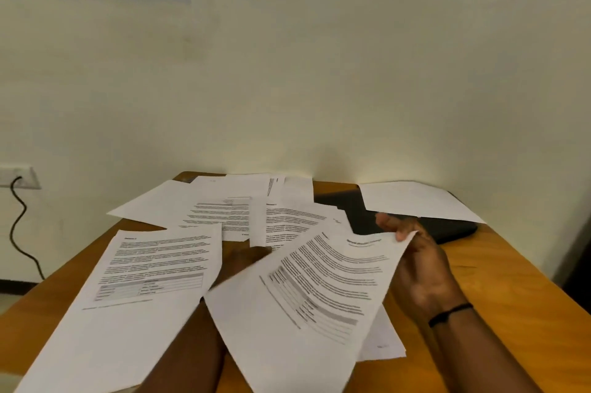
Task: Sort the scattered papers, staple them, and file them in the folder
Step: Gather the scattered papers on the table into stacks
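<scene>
The wooden surface (499, 290) ends against a pale wall (319, 72) at the back. Its left edge slants toward the near left corner, and its right edge falls away near the right border. Bare wood shows mostly on the right, beyond the right forearm, and in a thin strip along the left edge.

Scattered papers (224, 210) cover the middle and back of the surface, overlapping one another at odd angles. One printed sheet (144, 268) with text and a small table lies flat at the near left. A black folder (415, 226) lies at the back right with a blank sheet (415, 200) resting across its top.

The right hand (419, 264) holds a printed page (313, 290) by its upper right corner, fingers curled behind and thumb on the front. The page is lifted and bowed, with lines of text and a grey table on it.

The left hand (246, 260) reaches forward between the near sheets and is mostly hidden under them, so I cannot tell how its fingers lie. A black band (449, 314) circles the right wrist. A black cable (19, 232) hangs from a wall socket (19, 176) at the left.
</scene>
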